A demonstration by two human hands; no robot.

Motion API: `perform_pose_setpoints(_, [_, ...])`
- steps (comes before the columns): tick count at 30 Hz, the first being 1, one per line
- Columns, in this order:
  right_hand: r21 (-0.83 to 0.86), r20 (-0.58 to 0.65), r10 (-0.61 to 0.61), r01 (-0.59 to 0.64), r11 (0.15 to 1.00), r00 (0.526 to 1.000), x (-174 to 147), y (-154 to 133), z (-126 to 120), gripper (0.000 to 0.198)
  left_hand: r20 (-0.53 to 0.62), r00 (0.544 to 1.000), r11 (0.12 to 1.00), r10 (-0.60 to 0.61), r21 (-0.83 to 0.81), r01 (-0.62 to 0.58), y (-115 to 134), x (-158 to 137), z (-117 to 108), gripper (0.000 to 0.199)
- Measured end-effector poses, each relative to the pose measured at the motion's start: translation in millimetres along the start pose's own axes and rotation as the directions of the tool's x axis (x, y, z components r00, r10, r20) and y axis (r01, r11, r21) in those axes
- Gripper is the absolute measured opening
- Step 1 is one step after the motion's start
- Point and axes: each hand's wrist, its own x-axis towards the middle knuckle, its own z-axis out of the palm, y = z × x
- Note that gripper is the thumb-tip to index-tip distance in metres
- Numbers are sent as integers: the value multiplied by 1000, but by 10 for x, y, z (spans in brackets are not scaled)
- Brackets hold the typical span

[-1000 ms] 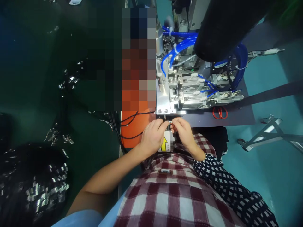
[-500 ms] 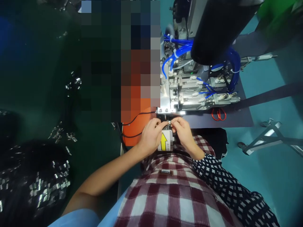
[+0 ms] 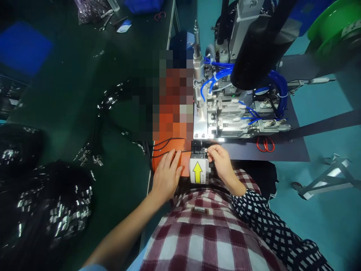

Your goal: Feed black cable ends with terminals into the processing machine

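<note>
My right hand (image 3: 221, 162) pinches the metal-tipped end of a thin black cable (image 3: 184, 151) at the right side of a small black fixture (image 3: 196, 144). The cable runs leftward from there across an orange surface (image 3: 184, 165). My left hand (image 3: 167, 175) lies palm down on that surface with its fingers stretched out, the fingertips at the cable. Just below the fixture sits a white cover with a yellow arrow (image 3: 198, 172), between my two hands. How the tip sits against the fixture is too small to tell.
A metal machine (image 3: 200, 124) with blue air tubes (image 3: 222, 69) rises beyond the fixture. Red-handled scissors (image 3: 265, 144) lie to its right. Bundles of black cables (image 3: 70, 203) with shiny ends cover the dark table (image 3: 121, 210) at left. A green reel (image 3: 332, 22) stands at upper right.
My left hand has left the fixture and moved left, its fingers now spread on the orange surface. My right hand stays at the fixture's right side. The view has shifted slightly.
</note>
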Motion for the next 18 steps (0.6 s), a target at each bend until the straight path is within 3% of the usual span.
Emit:
perform_pose_setpoints(7, [9,16,7,-7,1000,1000,-4,-28,-34,19,-21,999,999,42,5,-42,-89,62,-22,49])
perform_pose_setpoints(18, [28,-91,83,-81,996,992,-144,27,-432,29,-50,998,998,45,-31,-46,-73,46,-3,49])
